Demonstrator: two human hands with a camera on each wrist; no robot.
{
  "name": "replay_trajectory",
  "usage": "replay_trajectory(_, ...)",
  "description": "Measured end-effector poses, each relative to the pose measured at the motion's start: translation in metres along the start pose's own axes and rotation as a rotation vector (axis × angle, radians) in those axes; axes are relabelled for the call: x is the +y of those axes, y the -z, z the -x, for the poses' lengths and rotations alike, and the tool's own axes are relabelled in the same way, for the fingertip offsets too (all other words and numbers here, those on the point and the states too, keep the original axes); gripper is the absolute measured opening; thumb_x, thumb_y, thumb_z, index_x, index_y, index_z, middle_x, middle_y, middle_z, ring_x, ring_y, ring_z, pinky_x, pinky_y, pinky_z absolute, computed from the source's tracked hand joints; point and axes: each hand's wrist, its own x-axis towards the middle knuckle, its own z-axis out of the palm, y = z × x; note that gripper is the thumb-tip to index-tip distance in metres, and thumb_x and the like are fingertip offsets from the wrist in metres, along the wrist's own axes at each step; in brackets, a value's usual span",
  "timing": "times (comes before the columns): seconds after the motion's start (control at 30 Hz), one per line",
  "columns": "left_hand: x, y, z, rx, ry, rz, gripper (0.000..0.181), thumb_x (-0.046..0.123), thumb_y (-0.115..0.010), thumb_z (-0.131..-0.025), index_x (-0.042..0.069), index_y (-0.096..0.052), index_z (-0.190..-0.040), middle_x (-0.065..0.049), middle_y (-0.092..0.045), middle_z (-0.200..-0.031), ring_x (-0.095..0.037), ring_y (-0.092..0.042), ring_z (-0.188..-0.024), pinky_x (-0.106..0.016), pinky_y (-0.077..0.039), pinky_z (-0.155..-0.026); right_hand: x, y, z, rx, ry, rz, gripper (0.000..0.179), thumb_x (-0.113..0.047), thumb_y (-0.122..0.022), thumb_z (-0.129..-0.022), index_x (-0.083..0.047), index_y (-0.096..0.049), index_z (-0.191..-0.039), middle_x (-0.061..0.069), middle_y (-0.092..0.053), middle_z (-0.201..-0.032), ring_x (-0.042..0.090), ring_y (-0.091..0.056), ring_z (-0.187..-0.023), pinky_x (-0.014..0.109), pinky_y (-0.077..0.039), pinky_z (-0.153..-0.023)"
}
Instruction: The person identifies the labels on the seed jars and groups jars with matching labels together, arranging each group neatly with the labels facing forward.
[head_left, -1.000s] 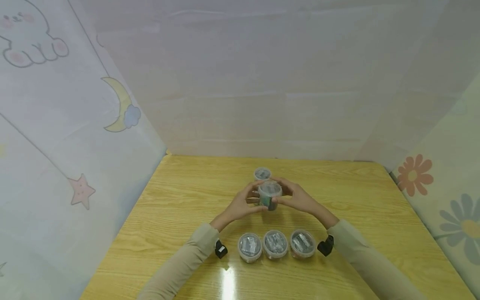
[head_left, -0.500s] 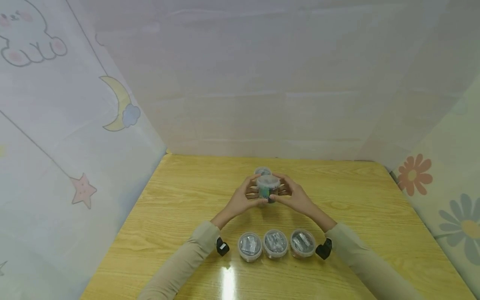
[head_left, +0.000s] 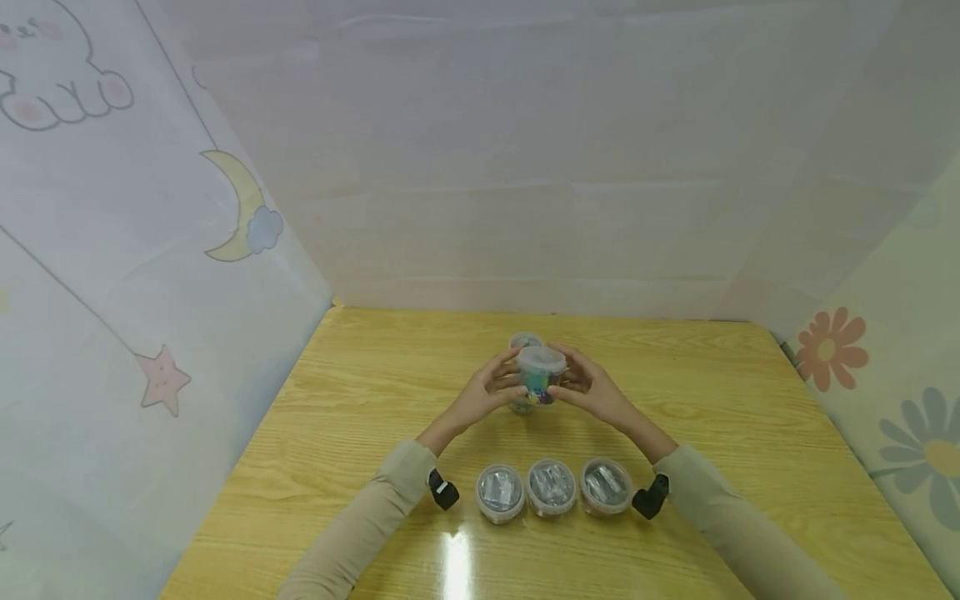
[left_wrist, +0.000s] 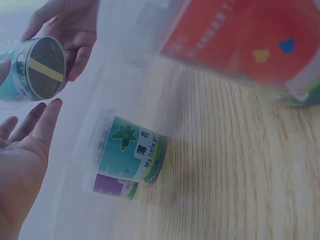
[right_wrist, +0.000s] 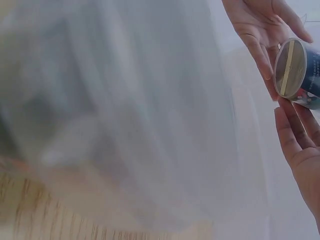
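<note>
- Left hand (head_left: 480, 398) and right hand (head_left: 600, 395): fingers bent partway round opposite sides of the held cup (head_left: 541, 375), thumbs on its near side; nothing else is in either.
- The held cup is off the tabletop (head_left: 360, 375), a pale strip (left_wrist: 46, 70) across its base.
- The step in hand seems to be positioning this cup; the next move probably calls for even pressure from both sides, clear of the cups beyond.
- Beyond, a mint cup (left_wrist: 131, 148) partly hides a purple cup (left_wrist: 114, 185); from the head, the held cup and fingers cover much there.
- Nearer the person, a row of three cups (head_left: 552, 488). A red cup (left_wrist: 245, 42) is cut off; a blurred cup (right_wrist: 150, 100) has no readable label.
</note>
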Motion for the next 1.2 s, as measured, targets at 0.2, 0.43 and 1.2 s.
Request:
replay_trajectory(0.2, 0.001, 0.000, -0.001, -0.027, 0.061, 0.016, 0.070, 0.019, -0.055, -0.094, 0.013, -0.013, -0.150, -0.018, -0.029, -0.147, -0.036, -0.034, -0.133, -0.043, -0.038, -0.104, 0.005, 0.002, -0.001, -0.045, -0.012, -0.067, 0.068, -0.003, -0.057, -0.091, -0.014, -0.020, -0.148, 0.020, -0.037, -0.141, 0.013, -0.055, -0.113, 0.030, -0.050, -0.090)
replay_trajectory(0.43, 0.005, -0.002, -0.001, -0.002, 0.068, 0.010, 0.069, 0.020, -0.056, -0.094, 0.012, -0.014, -0.149, -0.017, -0.033, -0.146, -0.035, -0.037, -0.131, -0.044, -0.039, -0.103, 0.003, 0.003, -0.003, -0.032, -0.015, -0.055, 0.066, -0.004, -0.057, -0.091, -0.015, -0.024, -0.147, 0.015, -0.040, -0.138, 0.018, -0.057, -0.109, 0.032, -0.051, -0.087)
replay_trajectory(1.2, 0.026, -0.025, -0.001, 0.218, -0.004, -0.084, 0.067, 0.015, -0.066, -0.087, 0.010, -0.030, -0.143, -0.016, -0.043, -0.135, -0.032, -0.048, -0.118, -0.044, -0.046, -0.096, -0.004, 0.006, -0.004, 0.045, -0.073, -0.154, 0.052, -0.007, -0.059, -0.091, -0.004, -0.036, -0.137, 0.009, -0.042, -0.132, 0.014, -0.059, -0.108, 0.033, -0.054, -0.083)
